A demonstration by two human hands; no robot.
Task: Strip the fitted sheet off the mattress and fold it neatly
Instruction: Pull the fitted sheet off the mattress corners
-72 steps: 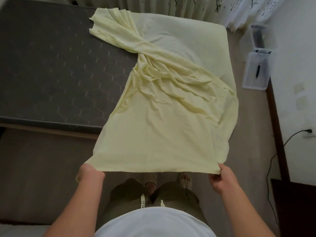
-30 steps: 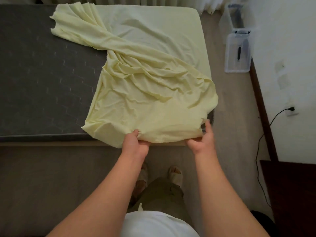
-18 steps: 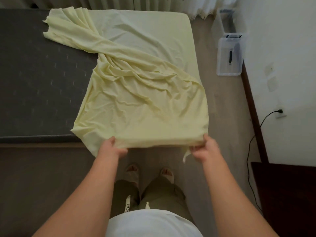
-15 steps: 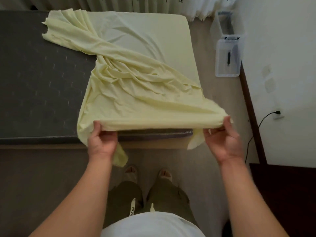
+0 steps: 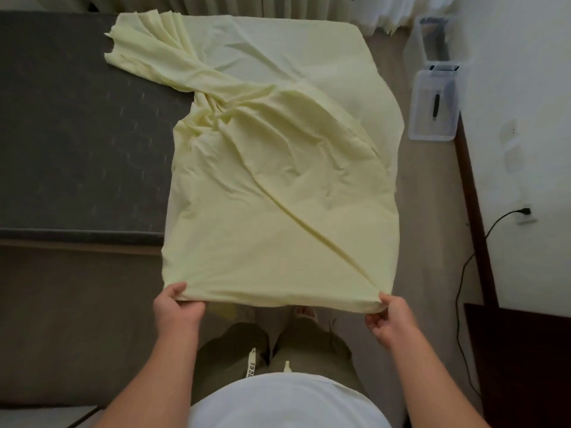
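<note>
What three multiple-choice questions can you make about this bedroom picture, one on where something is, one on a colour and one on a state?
1. Where is the clear box? A on the bed; B on the floor by the wall; C in a hand.
2. What colour is the sheet? A pale yellow; B blue; C red.
3. How is the sheet's near edge? A tucked under; B lying loose; C pinched by the left hand and right hand.
Answers: B, the box sits on the floor beside the wall; A, the cloth is pale yellow all over; C, each hand's grip pinches a near corner and the edge is stretched between them.
</note>
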